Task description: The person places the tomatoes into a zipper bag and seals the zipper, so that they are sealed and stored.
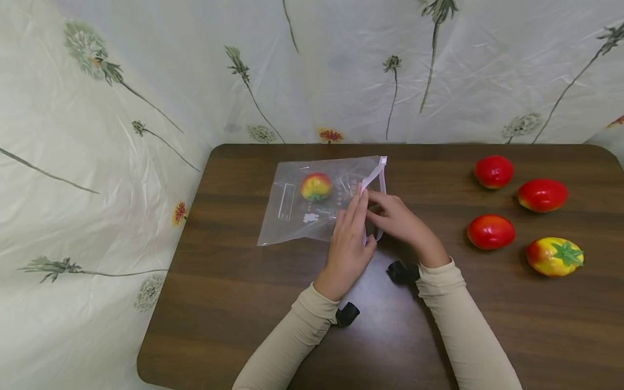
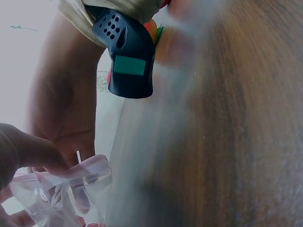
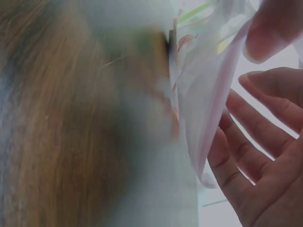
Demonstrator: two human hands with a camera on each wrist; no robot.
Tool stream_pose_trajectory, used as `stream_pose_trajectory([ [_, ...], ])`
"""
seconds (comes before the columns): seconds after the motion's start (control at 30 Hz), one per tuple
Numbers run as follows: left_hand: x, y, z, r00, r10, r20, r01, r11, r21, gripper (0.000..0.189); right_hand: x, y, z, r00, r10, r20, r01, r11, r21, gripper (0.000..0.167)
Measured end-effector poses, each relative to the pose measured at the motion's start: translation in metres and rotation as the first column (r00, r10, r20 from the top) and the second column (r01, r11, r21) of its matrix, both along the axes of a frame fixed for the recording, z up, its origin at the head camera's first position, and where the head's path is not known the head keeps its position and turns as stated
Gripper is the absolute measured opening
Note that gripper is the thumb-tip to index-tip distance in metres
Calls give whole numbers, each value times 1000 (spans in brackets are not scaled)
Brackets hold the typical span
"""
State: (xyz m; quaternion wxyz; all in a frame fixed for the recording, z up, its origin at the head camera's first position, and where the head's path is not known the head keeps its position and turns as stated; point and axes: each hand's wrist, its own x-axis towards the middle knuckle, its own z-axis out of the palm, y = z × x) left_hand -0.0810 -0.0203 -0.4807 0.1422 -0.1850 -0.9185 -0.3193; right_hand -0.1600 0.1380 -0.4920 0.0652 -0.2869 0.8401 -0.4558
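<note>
A clear zip bag (image 1: 317, 230) with a pale slider strip lies on the table, its mouth toward the right. Inside it is a red-and-yellow toy fruit (image 1: 316, 187) with green leaves. My left hand (image 1: 347, 246) holds the rim at the mouth; in the left wrist view its thumb (image 2: 40, 153) lies over the pale strip (image 2: 80, 170). At the same mouth is my right hand (image 1: 397, 216), with spread fingers (image 3: 251, 127) that touch the bag's edge (image 3: 218, 104) in the right wrist view. Nothing shows in the right palm.
On the right of the brown wooden table (image 1: 234, 303) lie several toy fruits: a red one (image 1: 494, 171), another red one (image 1: 543, 195), a third red one (image 1: 491, 232) and a yellow-red one (image 1: 553, 257) with green leaves. A flowered curtain (image 1: 317, 70) hangs behind.
</note>
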Motion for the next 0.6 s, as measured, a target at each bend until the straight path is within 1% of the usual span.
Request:
stream_pose_trajectory([
  [0.07, 0, 0, 0, 1000, 1, 4, -1, 1000, 1, 101, 1, 1, 0, 1000, 1, 4, -1, 1000, 4, 38],
  [0.2, 0, -1, -1, 1000, 4, 6, -4, 1000, 7, 101, 4, 3, 1, 1000, 1, -10, -1, 1000, -3, 37],
  [0.47, -1, -1, -1, 1000, 3, 16, -3, 1000, 13, 106, 10, 6, 4, 996, -2, -86, 3, 1000, 11, 31],
  [0.6, -2, -2, -1, 1000, 8, 18, -8, 1000, 9, 105, 13, 8, 6, 996, 2, -93, 0, 1000, 25, 32],
])
